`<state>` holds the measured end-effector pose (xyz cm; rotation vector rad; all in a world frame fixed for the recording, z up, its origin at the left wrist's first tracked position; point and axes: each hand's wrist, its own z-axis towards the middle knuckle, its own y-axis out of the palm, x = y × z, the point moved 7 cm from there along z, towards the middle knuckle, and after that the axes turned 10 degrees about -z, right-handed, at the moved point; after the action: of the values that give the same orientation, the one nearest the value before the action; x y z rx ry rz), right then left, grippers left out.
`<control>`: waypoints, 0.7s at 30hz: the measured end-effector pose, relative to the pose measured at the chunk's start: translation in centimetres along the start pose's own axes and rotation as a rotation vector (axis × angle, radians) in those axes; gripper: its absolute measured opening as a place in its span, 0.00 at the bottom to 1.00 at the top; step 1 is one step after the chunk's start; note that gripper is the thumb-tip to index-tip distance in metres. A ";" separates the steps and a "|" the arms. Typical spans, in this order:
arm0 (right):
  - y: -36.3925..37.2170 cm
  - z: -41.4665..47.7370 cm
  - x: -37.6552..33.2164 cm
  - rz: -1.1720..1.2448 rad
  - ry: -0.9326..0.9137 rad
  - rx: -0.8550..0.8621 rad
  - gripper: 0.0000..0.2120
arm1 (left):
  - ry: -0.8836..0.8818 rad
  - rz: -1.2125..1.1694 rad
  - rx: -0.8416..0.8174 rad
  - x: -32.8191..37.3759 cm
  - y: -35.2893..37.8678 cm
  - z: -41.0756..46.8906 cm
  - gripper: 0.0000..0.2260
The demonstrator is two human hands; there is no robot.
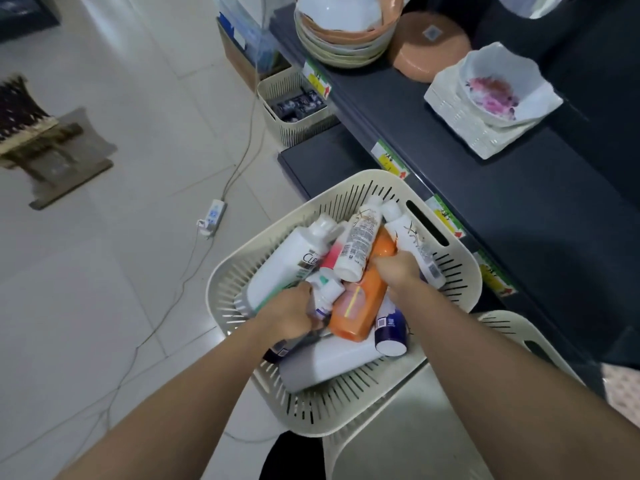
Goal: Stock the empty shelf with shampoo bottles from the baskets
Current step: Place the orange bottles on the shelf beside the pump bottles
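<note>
The pale tiled floor [104, 237] spreads to my left, and the dark blue-grey metal shelf [519, 209] runs along my right, carrying stacked bowls at its far end. Against its edge sits the cream slotted plastic basket [460, 271], piled with shampoo bottles lying on their sides. A second cream basket [512, 327] shows just behind it. My right hand [398, 271] is down in the pile, fingers closed around the orange plastic bottle [363, 306]. My left hand [291, 315] reaches in beside the large white bottle [287, 268], its fingers curled onto a small white bottle [325, 292].
</note>
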<state>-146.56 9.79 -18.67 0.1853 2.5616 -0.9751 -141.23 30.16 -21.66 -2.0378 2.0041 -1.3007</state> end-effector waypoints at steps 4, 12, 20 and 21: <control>0.1 0.6 0.2 0.082 0.048 -0.012 0.27 | 0.022 -0.091 -0.010 0.0 -0.4 0.1 0.29; -0.6 -0.9 0.3 0.202 -0.075 -0.119 0.17 | 0.186 -0.488 0.031 2.5 -2.4 -2.1 0.19; -1.5 -3.8 1.6 0.547 -0.159 -0.284 0.11 | -0.094 -1.000 0.094 2.8 -3.8 -3.7 0.27; -1.7 -4.1 1.6 0.588 -0.144 -0.310 0.12 | -0.148 -1.097 0.047 2.8 -3.4 -3.8 0.29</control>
<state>-149.73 11.24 -15.46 0.7008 2.2739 -0.3536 -140.93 30.42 -15.87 -3.1949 0.6830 -1.1235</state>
